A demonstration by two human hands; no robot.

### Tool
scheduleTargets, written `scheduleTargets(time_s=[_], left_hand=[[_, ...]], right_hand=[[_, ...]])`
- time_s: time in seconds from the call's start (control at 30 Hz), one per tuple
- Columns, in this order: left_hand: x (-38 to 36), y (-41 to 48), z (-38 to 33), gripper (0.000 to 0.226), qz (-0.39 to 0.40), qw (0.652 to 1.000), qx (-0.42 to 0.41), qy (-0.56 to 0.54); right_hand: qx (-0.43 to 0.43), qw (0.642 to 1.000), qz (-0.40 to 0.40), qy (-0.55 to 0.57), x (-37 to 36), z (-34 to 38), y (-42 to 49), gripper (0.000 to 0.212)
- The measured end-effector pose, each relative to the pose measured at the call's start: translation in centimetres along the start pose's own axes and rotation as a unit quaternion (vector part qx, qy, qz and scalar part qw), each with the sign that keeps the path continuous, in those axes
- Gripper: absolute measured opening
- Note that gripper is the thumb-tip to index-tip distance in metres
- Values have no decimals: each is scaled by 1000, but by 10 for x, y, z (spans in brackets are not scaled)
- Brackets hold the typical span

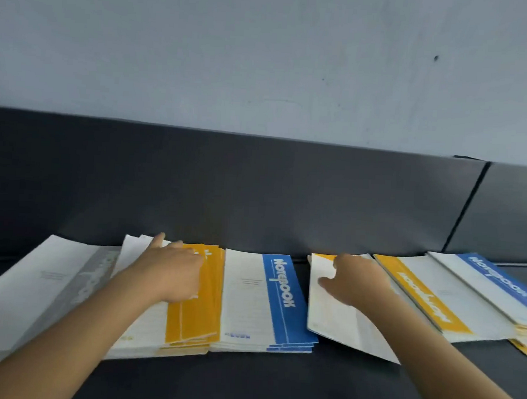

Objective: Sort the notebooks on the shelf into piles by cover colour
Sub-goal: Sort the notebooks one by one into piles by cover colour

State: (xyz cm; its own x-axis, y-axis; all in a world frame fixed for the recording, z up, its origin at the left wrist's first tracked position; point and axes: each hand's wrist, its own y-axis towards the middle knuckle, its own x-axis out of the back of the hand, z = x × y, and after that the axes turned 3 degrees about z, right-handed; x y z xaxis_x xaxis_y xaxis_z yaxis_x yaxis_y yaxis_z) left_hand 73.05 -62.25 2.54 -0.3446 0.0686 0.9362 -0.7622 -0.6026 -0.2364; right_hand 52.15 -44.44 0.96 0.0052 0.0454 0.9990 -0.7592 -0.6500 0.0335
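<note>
- Plainly, the loose notebook [335,319] is lying askew on the shelf [277,383], just to 3 o'clock of the blue pile [269,300]. It is showing a yellow band at its 12 o'clock edge, so it is probably heading for the yellows.
- The right hand [355,283] is resting on that cover with the thumb spread toward 9 o'clock. I cannot tell whether the fingers are pinching the far edge or only pressing down.
- The left hand [173,271] is lying palm down on the yellow pile [195,311], fingers looking loosely straight and gripping nothing. It is likely steadying the fanned covers so the next one can land square.
- The blue pile is sitting between the two hands, touching the yellow pile's 3 o'clock side, and the grey pile [37,294] is lying at 9 o'clock.
- Off at 3 o'clock the unsorted heap [419,296] is overlapping itself, yellow and blue covers mixed, so sorting is looking partly done.
- Behind it all the dark back panel [257,183] is standing at 12 o'clock, giving the piles something to butt against.
</note>
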Motion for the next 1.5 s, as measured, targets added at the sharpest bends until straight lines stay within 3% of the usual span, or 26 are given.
scheduleTargets(time_s=[0.07,0.17,0.23,0.3,0.4,0.6,0.7,0.9,0.97,1.07,1.27,1.4,1.5], left_hand=[[8,5,-50,40,-74,984,-18,-162],[12,26,-125,63,-12,887,-40,-460],[13,43,-153,72,5,835,-13,-549],[18,52,-168,59,5,800,24,-600],[27,50,-184,18,-2,744,21,-668],[38,19,-163,32,-105,689,19,-716],[36,-4,-124,31,-164,671,47,-721],[10,-57,-10,28,-237,680,93,-688],[-4,-72,39,29,-249,679,105,-683],[-25,-90,106,22,-230,709,99,-659],[-70,-103,198,22,-157,781,121,-593],[-102,-90,206,54,-66,881,99,-457],[-112,-80,197,88,-23,897,89,-432]], right_hand=[[-8,999,30,9,-7,-36,6,38],[23,993,32,108,-20,-70,11,45],[53,983,27,173,-26,-83,13,50],[74,978,41,190,-30,-90,15,49],[103,977,49,180,-35,-93,16,42],[133,946,-66,288,-19,-79,10,55],[165,913,-47,370,-8,-49,4,53],[254,873,44,413,3,72,-25,61],[274,869,47,410,7,121,-40,54],[300,876,37,375,15,193,-57,41],[276,929,44,241,4,287,-71,21],[303,951,59,21,-21,302,-66,46],[286,955,80,-20,-34,302,-69,55]])
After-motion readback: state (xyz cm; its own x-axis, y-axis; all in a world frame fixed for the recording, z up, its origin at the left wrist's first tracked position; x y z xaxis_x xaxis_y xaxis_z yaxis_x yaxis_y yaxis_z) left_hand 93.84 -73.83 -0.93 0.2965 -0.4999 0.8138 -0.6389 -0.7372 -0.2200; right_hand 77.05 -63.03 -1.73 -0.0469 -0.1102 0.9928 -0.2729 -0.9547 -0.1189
